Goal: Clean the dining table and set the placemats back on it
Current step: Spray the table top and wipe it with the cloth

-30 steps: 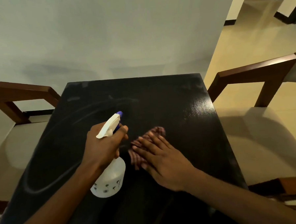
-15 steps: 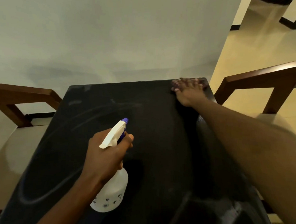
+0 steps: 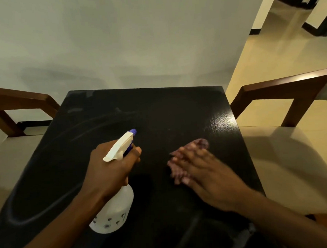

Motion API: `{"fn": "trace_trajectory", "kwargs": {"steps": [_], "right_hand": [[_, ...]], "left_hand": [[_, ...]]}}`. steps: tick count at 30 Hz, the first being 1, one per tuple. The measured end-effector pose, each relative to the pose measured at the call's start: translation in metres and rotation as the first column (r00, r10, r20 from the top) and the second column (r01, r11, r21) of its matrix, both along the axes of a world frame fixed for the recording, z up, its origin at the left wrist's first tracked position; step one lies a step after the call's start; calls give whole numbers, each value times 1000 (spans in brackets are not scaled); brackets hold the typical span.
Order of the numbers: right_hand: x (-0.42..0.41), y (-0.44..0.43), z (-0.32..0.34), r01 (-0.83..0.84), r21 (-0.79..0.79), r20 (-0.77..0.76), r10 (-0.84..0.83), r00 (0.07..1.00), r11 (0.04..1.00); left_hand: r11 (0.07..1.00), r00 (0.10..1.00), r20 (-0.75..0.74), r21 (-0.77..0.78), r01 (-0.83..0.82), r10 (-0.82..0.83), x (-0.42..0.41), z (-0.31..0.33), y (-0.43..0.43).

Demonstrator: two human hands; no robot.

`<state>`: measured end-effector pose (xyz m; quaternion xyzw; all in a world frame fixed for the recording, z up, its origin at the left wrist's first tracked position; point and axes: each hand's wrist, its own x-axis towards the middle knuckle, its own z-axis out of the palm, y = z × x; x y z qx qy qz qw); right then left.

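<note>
My left hand (image 3: 112, 170) held the spray bottle (image 3: 116, 211) over the bench (image 3: 158, 109), fingers curled round its neck, ready to spray. My right hand (image 3: 209, 178) pressed the cloth (image 3: 199, 143) flat right of centre, fingers straight, for wiping.

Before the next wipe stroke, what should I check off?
1. Cloth flat under right hand: ok, fingers straight on it, though blurred.
2. Spray bottle secure in left hand: ok, gripped at the neck.
3. Nozzle pointed over the dining table: ok.
4. Tabletop streak-free: not ok, smears show on the left half.
5. Placemats ready: cannot tell, none in view.
</note>
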<state>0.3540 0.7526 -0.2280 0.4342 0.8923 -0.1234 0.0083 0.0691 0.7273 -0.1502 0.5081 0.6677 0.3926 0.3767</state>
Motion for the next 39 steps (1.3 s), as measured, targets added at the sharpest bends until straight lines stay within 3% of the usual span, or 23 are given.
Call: {"fn": "trace_trajectory", "kwargs": {"steps": [4,7,11,14,17,20,22,24,27,31,34,37,39], "right_hand": [[62,89,3,349,-32,56,-347,936,937],[72,181,-8,490,34,52,-491,869,871],[26,279,3,605,-4,89,-603,793,796],[-56,299,9,488,-46,131,-479,868,872],[-155,274,6,192,-21,92,-189,978,981],[-222,209,-5,-170,13,52,169,984,985],[-226,157,-3,-308,-33,12,308,951,951],[-201,110,-1,-289,-143,-70,281,957,947],[-132,38,-1,-303,-63,-78,298,951,951],[-14,0,7,-78,-36,39,80,996,996],[45,38,9,155,-56,130,-147,981,986],[31,100,0,372,-72,147,-359,922,926],[-12,119,-6,412,-59,87,-406,910,909]], "left_hand": [[1000,1000,2,13,-3,3,-4,0,-4],[1000,1000,-8,16,10,-9,-3,-1,-4],[999,996,-88,37,37,-33,1,-4,-2],[999,998,-64,39,27,-24,-1,-3,0],[999,999,-35,33,6,-5,-3,-2,0],[999,999,-38,49,-16,17,-3,-2,-2],[998,998,-52,44,-37,39,-2,-4,-2],[996,995,-58,31,-82,83,-5,-7,-2],[997,998,-10,46,-59,60,-8,-7,-5],[996,999,-10,86,-39,40,-6,-2,-10],[995,999,-31,93,-31,34,-3,1,-13],[993,998,-36,109,-45,49,0,4,-16],[992,997,-33,113,-61,65,2,6,-18]]}}
